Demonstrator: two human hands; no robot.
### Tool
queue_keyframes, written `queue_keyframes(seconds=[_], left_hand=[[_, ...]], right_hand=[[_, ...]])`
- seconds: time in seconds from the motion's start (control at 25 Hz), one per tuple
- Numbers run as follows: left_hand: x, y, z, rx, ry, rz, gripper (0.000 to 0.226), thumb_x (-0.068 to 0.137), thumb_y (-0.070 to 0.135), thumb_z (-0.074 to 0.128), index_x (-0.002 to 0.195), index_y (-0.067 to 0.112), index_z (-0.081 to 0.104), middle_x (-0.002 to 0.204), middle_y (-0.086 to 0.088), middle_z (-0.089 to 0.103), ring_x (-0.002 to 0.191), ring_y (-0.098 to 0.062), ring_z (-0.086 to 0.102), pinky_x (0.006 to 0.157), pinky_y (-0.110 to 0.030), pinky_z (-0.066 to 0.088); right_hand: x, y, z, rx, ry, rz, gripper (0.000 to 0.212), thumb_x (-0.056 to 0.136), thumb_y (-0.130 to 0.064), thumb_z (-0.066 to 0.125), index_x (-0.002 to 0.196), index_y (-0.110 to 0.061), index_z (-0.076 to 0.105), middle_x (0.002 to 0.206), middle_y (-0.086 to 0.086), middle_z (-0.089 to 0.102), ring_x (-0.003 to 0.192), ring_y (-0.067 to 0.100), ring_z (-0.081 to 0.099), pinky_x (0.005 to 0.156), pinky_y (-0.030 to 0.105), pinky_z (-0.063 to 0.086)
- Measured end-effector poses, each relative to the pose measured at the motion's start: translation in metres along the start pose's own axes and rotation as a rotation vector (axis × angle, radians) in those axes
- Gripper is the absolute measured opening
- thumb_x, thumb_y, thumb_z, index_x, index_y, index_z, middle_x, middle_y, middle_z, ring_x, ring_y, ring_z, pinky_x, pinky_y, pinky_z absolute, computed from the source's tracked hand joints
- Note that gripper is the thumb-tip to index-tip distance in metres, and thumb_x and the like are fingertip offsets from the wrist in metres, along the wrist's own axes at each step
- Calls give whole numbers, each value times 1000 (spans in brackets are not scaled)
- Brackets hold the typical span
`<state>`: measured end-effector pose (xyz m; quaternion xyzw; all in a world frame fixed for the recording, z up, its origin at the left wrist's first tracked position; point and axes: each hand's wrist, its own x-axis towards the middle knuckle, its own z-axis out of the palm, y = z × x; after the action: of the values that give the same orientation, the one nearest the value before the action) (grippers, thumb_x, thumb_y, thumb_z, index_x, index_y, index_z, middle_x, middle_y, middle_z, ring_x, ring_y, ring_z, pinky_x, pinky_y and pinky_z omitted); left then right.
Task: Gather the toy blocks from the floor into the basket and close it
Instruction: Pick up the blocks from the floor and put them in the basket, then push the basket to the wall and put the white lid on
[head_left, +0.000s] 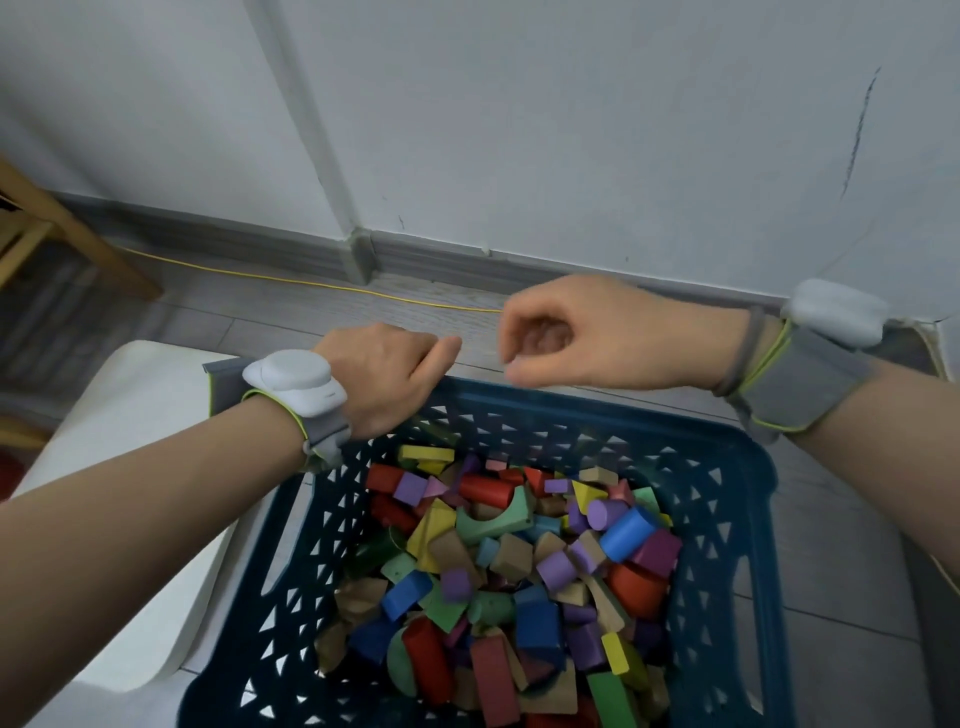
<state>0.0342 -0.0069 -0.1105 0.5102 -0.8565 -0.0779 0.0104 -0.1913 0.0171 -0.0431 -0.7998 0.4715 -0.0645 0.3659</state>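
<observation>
A dark blue plastic basket (727, 499) with triangle-pattern openwork walls stands on the grey tiled floor (831, 597), open at the top. It holds a heap of painted wooden toy blocks (519, 561) — red and blue cylinders, purple and yellow pieces, a green arch, plain wood-coloured wedges — filling the bottom from wall to wall.

Both hands are raised above the far rim of the basket, near each other but apart. The left hand (387, 376) shows its back, its fingers curled under toward the rim; whether they grip anything there I cannot tell, since the hand covers them. The right hand (587, 332) has its fingers (524, 332) bent into a loose hollow fist, thumb beneath, with nothing visible inside it.

Each wrist carries a grey strap with lime edging and a white sensor pod (296, 379).

A white rounded piece of furniture (130, 415) sits just beside the basket's left wall. A thin yellow cable (311, 283) runs along the floor near the grey skirting board (234, 234) under the white wall, and a wooden frame (62, 228) leans in at the far left.
</observation>
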Motion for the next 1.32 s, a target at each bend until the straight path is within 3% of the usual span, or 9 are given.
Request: queue_keyframes(seconds=[0.12, 0.24, 0.48, 0.76, 0.92, 1.0, 1.08, 1.2, 1.32], left_hand=[[-6, -14, -3, -16, 27, 91, 59, 91, 71, 12, 77, 24, 44, 67, 4, 54, 62, -16, 51, 54, -32, 34], [-15, -22, -5, 190, -2, 239, 56, 87, 74, 14, 91, 25, 39, 79, 9, 51, 68, -15, 51, 54, -31, 42], [5, -23, -15, 351, -75, 175, 45, 94, 63, 28, 103, 22, 43, 99, 1, 58, 88, -26, 60, 55, -31, 35], [75, -64, -33, 117, 151, -256, 41, 91, 45, 48, 113, 12, 39, 108, -22, 56, 89, -42, 58, 79, -50, 50], [43, -72, -7, -68, 156, -532, 54, 90, 46, 56, 120, 5, 38, 115, -26, 54, 98, -43, 57, 73, -40, 39], [22, -81, 3, -68, 22, -598, 45, 94, 43, 50, 114, 3, 40, 110, -29, 60, 90, -42, 59, 69, -39, 39], [15, -87, 8, -37, -39, -575, 30, 98, 32, 42, 107, 4, 41, 105, -31, 61, 84, -42, 58, 68, -40, 40], [19, -79, 2, 39, -74, -492, 17, 101, 19, 39, 102, 3, 42, 111, -29, 56, 95, -45, 58, 72, -43, 40], [43, -86, -10, -26, -43, -523, 28, 99, 29, 46, 110, 4, 51, 106, -23, 63, 94, -41, 62, 73, -40, 46]], right_hand=[[-11, 22, -5, -214, -187, 203, 44, 81, -52, 67, 118, -35, 51, 102, -9, 60, 87, 10, 61, 82, 34, 54], [-26, 33, 15, -360, -400, 298, 22, 92, -50, 54, 106, -33, 55, 107, -4, 67, 86, 12, 61, 80, 31, 51], [-13, 39, 11, -563, -234, 227, 23, 93, -47, 53, 96, -25, 59, 93, 0, 65, 92, 24, 62, 77, 34, 50], [56, 79, -26, -466, 398, 305, 33, 92, -36, 56, 118, -16, 55, 111, 14, 62, 103, 34, 56, 82, 39, 47], [9, 83, -13, -499, 735, 311, 43, 84, -30, 57, 122, -13, 48, 112, 16, 52, 106, 34, 48, 84, 41, 45], [-24, 92, 7, -489, 689, 509, 61, 81, -35, 61, 133, -12, 37, 118, 20, 48, 110, 38, 46, 88, 45, 47], [-41, 98, 24, -147, 531, 745, 66, 85, -40, 58, 139, -14, 30, 118, 22, 53, 102, 39, 56, 80, 46, 54], [-40, 99, 35, 269, 520, 819, 28, 94, -30, 46, 113, -10, 51, 89, 13, 63, 77, 31, 62, 52, 31, 47], [-26, 102, 31, 162, 602, 756, 17, 94, -25, 40, 99, -14, 52, 88, 15, 66, 83, 34, 61, 63, 33, 44]])
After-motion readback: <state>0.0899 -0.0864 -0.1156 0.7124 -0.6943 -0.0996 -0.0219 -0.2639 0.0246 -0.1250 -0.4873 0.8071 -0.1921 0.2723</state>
